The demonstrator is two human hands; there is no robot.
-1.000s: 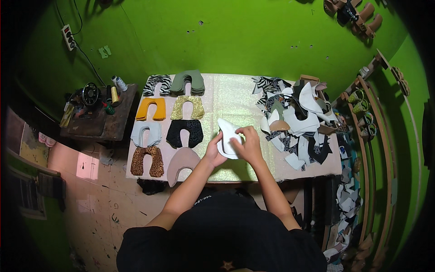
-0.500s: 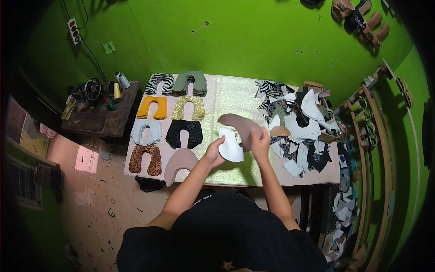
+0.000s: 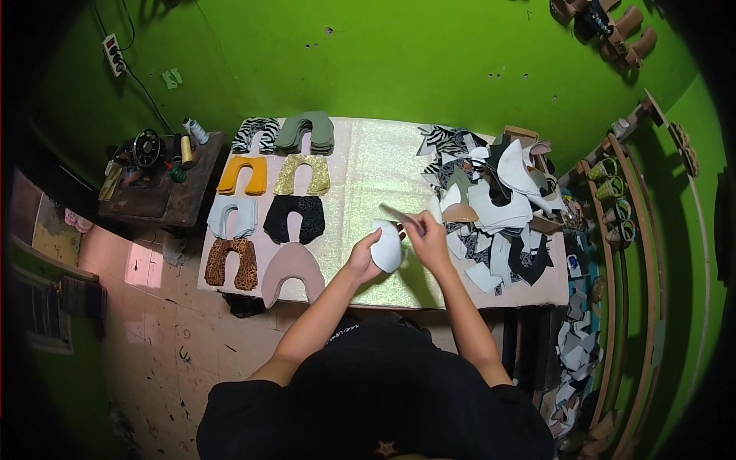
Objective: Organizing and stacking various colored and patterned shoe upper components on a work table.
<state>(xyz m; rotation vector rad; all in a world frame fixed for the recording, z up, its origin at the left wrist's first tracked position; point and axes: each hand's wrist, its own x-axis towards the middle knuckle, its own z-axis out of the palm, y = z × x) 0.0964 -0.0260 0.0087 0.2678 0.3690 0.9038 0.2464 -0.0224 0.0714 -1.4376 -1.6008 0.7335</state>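
Note:
Over the near middle of the table, my left hand (image 3: 366,259) is closed on a white curved cut-out (image 3: 386,251) that looks like shoe-upper material. Just right of it, my right hand (image 3: 430,243) grips a mauve cut-out (image 3: 397,216), seen almost edge-on. The two pieces are close together; whether they touch, I cannot tell. On the table left of my hands lies a mauve U-shaped piece (image 3: 291,262). Beside it are stacks of U-shaped pieces, among them leopard print (image 3: 219,264), black (image 3: 313,222), gold glitter (image 3: 285,178) and green (image 3: 287,134).
A heap of cut scraps (image 3: 502,211) covers the table's right side. The table (image 3: 376,157) stands against a green wall. An old sewing machine (image 3: 146,149) with thread cones sits on a wooden stand at left. A wooden rack (image 3: 627,307) holding sandals is at right.
My right hand has tilted the mauve cut-out from facing up to nearly edge-on. The white cut-out in my left hand has turned slightly. My view has shifted a little.

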